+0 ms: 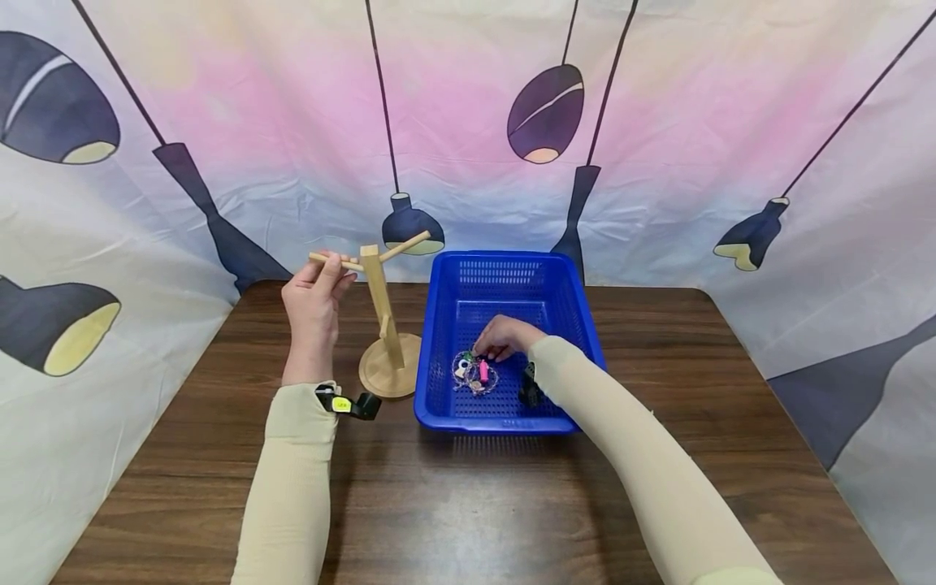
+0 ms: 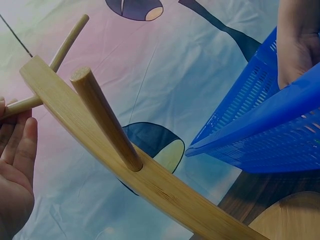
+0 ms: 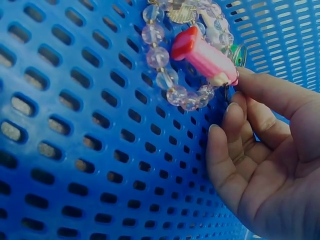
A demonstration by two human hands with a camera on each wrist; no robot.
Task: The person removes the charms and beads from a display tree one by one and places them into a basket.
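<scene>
To the left of the basket stands a wooden mug tree (image 1: 382, 296) with a round base and several pegs. My left hand (image 1: 314, 296) grips its left peg (image 1: 349, 266) between thumb and fingers. In the blue plastic basket (image 1: 512, 424), beaded bracelet-like keychains (image 1: 475, 374) lie together on the perforated floor. One has clear, pinkish beads (image 3: 157, 57) and a pink charm with a red end (image 3: 202, 55); a white-and-blue charm (image 1: 461, 368) shows beside it. Reaching inside, my right hand (image 3: 270, 135) pinches near the end of the pink charm, at a thin dark piece.
Brown wood-grain table (image 1: 453, 512) lies under everything, with a lamp-printed cloth (image 1: 468, 106) hanging behind its far edge. The basket's raised walls surround my right hand. Wrist cameras (image 1: 358, 405) stick out from both sleeves.
</scene>
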